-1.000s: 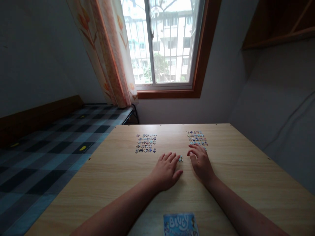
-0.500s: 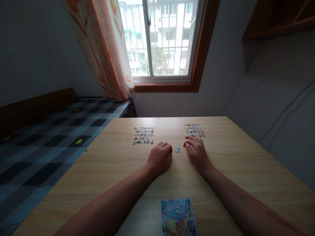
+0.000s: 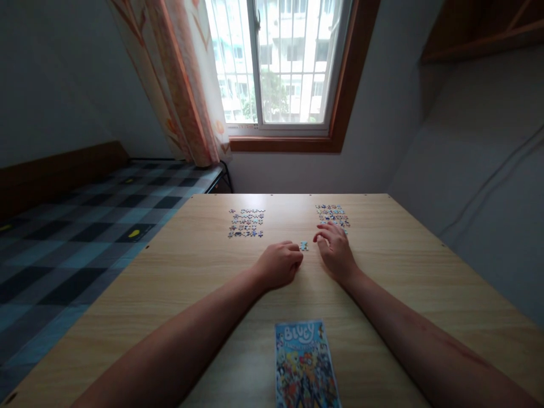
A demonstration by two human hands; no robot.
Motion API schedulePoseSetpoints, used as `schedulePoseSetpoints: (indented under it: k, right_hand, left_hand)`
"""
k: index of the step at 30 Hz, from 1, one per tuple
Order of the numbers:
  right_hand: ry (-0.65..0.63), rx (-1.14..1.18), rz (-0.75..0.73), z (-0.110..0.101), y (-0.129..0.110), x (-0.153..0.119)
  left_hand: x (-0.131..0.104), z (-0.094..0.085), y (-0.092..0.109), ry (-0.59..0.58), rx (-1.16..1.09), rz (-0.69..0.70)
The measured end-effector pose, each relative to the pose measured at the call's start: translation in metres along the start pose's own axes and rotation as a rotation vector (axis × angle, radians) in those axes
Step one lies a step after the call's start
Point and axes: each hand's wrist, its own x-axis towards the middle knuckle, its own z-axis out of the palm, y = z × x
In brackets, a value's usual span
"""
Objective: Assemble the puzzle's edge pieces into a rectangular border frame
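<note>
Several joined jigsaw puzzle pieces (image 3: 304, 246) lie on the wooden table between my hands. My left hand (image 3: 280, 264) rests just to the left of and nearer than them, its fingers curled closed; whatever they hold, if anything, is hidden. On the other side, my right hand (image 3: 335, 249) lies with loosely bent fingers apart, and I see nothing in it. Its fingertips reach the near edge of the right group of loose puzzle pieces (image 3: 334, 216) and cover some of them. Further left sits another group of loose puzzle pieces (image 3: 247, 222), laid out in rows.
A blue "Bluey" picture box or card (image 3: 304, 362) lies at the table's near side, between my forearms. The wooden table (image 3: 178, 294) ends at a wall below a window (image 3: 293, 68). A bed with a checked cover (image 3: 97, 226) stands to the left.
The view has tilted down slightly, showing more of the picture box. My left hand has moved a little right, closer to the joined pieces. My right hand stays about where it was.
</note>
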Motion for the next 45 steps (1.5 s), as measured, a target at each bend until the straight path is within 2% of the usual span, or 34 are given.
schedulePoseSetpoints:
  k: [11,14,19,30,45]
  right_hand:
    - [-0.018,-0.029,0.001,0.002,0.0,0.001]
    - [-0.013,-0.024,0.012,0.0,-0.001,0.001]
    - [-0.021,-0.015,0.025,-0.003,-0.002,0.001]
    - [-0.048,-0.032,0.025,-0.005,-0.003,0.002]
    - [-0.038,-0.05,0.023,0.0,-0.005,-0.002]
  left_hand:
    - [0.002,0.001,0.003,-0.077,0.102,0.051]
    - [0.003,0.0,0.004,-0.085,0.078,0.015]
    - [0.004,0.003,-0.007,-0.051,0.011,-0.076]
    - [0.007,0.004,-0.007,-0.032,-0.007,-0.097]
    - [0.002,0.001,-0.008,-0.071,-0.068,-0.154]
